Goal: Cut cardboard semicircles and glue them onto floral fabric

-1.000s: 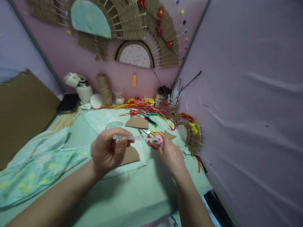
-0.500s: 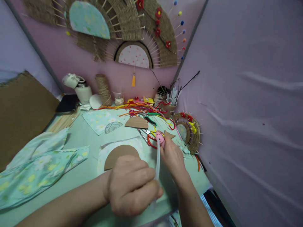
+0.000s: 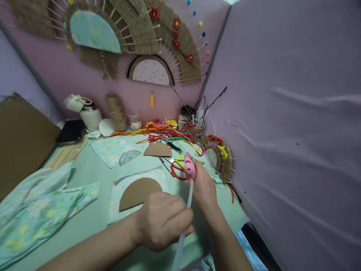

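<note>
My left hand (image 3: 169, 222) is closed around a long translucent glue stick (image 3: 190, 195), which sticks out above and below the fist. My right hand (image 3: 204, 184) grips a pink hot glue gun (image 3: 190, 165), its back end turned toward me. The stick's upper end is close to the gun's rear; whether it touches cannot be made out. Left of the hands, a cardboard semicircle (image 3: 138, 194) lies on a piece of pale cloth (image 3: 115, 201). Red-handled scissors (image 3: 177, 171) and a pen (image 3: 166, 165) rest just beyond the gun.
Another corrugated semicircle (image 3: 158, 149), a protractor (image 3: 129, 157) and pipe cleaners (image 3: 158, 130) lie farther back. Floral fabric (image 3: 42, 210) covers the left side. A twine spool (image 3: 115, 111) stands at the back, and a small woven fan (image 3: 225, 165) leans at right.
The glue gun has tilted so its back end faces me more. The glue stick's upper end has shifted down to the gun's rear, and more stick shows below my left fist. The view has shifted.
</note>
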Demonstrator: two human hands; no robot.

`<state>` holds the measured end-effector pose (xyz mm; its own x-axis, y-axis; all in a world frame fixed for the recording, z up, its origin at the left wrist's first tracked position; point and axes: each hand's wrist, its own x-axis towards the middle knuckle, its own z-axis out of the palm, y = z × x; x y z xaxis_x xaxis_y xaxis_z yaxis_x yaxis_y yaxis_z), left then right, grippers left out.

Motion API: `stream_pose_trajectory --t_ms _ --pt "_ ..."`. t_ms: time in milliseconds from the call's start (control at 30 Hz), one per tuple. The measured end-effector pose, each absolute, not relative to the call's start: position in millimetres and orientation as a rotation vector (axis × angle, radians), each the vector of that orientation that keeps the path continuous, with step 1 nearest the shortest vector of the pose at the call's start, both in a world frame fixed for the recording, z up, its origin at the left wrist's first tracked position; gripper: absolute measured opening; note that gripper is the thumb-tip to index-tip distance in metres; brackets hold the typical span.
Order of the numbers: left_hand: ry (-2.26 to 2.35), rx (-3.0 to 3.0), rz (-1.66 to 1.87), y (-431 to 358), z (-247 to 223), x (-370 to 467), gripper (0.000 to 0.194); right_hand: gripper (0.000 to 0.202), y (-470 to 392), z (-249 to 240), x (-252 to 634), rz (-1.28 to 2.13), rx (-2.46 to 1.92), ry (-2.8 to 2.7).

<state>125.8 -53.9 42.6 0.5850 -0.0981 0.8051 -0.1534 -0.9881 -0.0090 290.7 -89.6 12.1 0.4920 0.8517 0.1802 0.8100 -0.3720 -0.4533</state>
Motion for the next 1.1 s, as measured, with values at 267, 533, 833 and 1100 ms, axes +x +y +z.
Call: stream_pose_trajectory --t_ms 267,533,833,1100 --pt "-0.263 2.791 1.505 -57 61 115 0.028 0.031 -92 8 294 0.128 -2.194 -1.355" --pt "-0.138 2.770 1.539 -50 51 122 0.019 0.029 -93 9 292 0.098 -2.223 -1.362" --pt "-0.140 2.858 1.450 -56 48 124 0.018 0.027 -94 0 295 0.052 -2.129 -1.371" --pt "-0.177 2.822 1.415 -57 36 127 0.020 0.022 -96 -9 303 -0.021 -2.025 -1.304"
